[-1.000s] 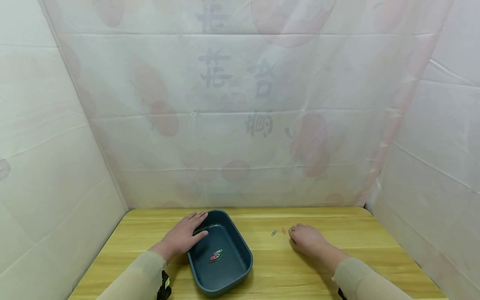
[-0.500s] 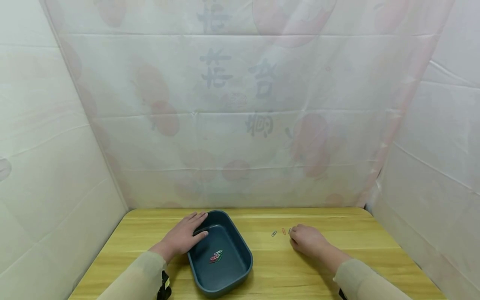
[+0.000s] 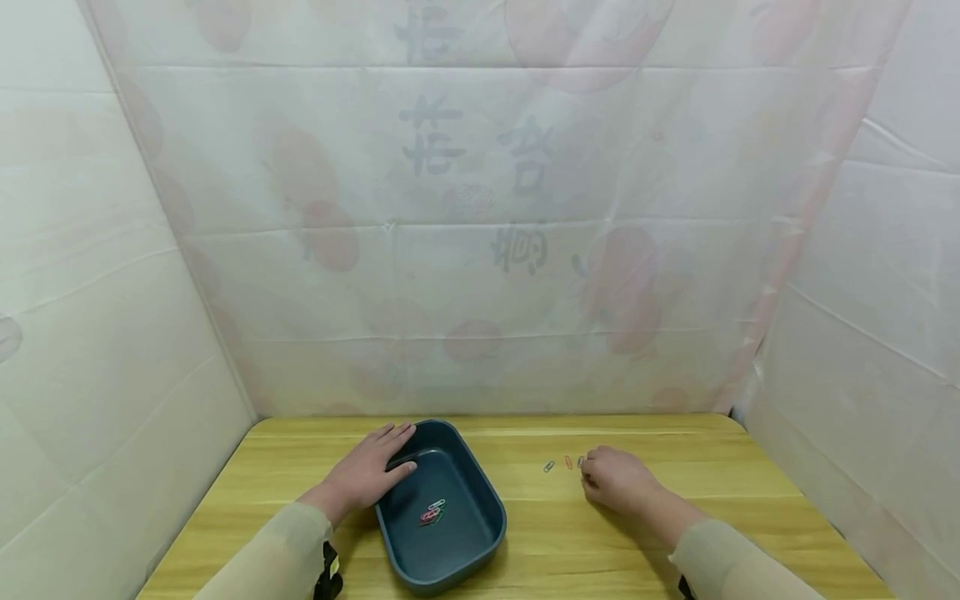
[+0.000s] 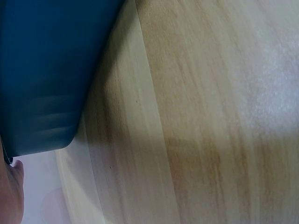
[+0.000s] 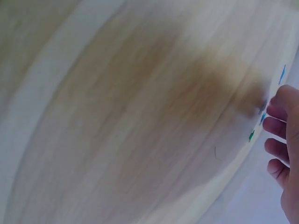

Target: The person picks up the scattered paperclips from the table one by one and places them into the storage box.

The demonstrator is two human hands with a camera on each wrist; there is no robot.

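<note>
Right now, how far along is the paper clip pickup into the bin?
Done: a few paper clips in the bin already lie on the floor of the blue bin. In hand: the left hand rests on the bin's rim, and the right hand has curled fingers at a clip on the table; whether it is pinched is hidden. Left: a grey clip and an orange clip beside that hand.

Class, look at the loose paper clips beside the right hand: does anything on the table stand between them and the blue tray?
Nothing visible does. Only bare wooden table lies between the paper clips and the blue tray.
</note>
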